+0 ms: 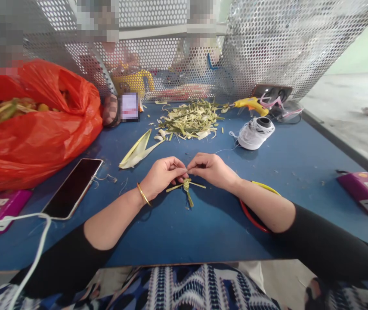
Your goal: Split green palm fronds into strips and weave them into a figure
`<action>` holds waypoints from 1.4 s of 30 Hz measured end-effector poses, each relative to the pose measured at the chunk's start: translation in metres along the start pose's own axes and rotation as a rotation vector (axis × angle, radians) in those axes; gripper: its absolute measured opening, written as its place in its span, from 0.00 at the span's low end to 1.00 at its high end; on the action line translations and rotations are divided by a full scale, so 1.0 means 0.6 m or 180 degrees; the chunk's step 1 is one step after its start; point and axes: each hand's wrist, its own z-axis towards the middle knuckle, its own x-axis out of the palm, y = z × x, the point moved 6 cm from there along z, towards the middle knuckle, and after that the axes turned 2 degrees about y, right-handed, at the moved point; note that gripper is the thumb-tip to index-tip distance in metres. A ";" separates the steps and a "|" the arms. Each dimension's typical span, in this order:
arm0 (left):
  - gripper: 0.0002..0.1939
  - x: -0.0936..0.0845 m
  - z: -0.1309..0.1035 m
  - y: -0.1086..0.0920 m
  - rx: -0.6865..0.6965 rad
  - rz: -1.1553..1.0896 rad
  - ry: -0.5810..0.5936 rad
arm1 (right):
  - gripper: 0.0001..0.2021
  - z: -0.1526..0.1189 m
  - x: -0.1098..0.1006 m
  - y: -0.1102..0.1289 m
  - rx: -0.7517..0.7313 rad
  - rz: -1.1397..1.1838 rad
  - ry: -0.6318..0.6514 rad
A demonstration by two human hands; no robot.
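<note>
A small figure woven from green plant strips [187,186] is at the middle of the blue table, two strips sticking out sideways and a short tail pointing toward me. My left hand [170,170] is closed in a pinch at its upper end, fingertips against it. My right hand [210,169] pinches right beside the left fingertips; what is between its fingers is too fine to make out. Thin white thread runs from a spool [256,134] toward the back of my right hand. Left of the hands lies a split pale-green leaf sheath [138,150].
A pile of cut plant strips [190,119] lies behind my hands. A yellow glue gun [251,104] and glasses are at the back right. A red bag [41,146], a phone [72,187] and a white cable [40,245] occupy the left. A red-and-yellow ring [251,217] lies under my right forearm.
</note>
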 end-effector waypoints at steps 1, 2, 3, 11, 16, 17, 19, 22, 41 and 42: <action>0.08 -0.001 0.000 0.000 0.0004 -0.0002 -0.0008 | 0.05 0.000 0.000 0.002 -0.0017 -0.0080 -0.0003; 0.09 -0.001 0.000 0.000 0.0013 0.0000 -0.0008 | 0.05 0.000 0.001 0.003 -0.0017 -0.0144 0.0000; 0.09 -0.001 0.000 0.000 0.0031 0.0001 -0.0010 | 0.05 0.000 0.001 0.004 -0.0001 -0.0191 -0.0002; 0.14 -0.003 0.000 -0.004 -0.0009 -0.0025 -0.0062 | 0.04 -0.003 0.001 0.005 0.0046 -0.0057 -0.0024; 0.12 -0.003 0.000 -0.002 -0.0034 -0.0016 -0.0070 | 0.06 -0.002 0.002 0.005 0.0028 -0.0201 -0.0061; 0.12 -0.004 0.001 -0.002 -0.0031 -0.0011 -0.0076 | 0.06 -0.001 0.003 0.004 0.0052 -0.0214 -0.0062; 0.11 -0.005 0.001 -0.001 -0.0022 0.0005 -0.0097 | 0.05 -0.001 0.002 0.002 0.0133 -0.0173 -0.0071; 0.10 -0.007 0.001 -0.002 -0.0015 0.0022 -0.0122 | 0.06 0.000 0.000 0.000 0.0251 0.0015 -0.0027; 0.11 -0.010 0.000 -0.003 -0.0122 -0.0030 -0.0325 | 0.05 -0.008 -0.002 0.015 -0.0479 -0.0958 -0.0205; 0.11 -0.010 0.000 -0.003 -0.0132 -0.0053 -0.0360 | 0.05 -0.011 -0.004 0.019 -0.0556 -0.1094 -0.0248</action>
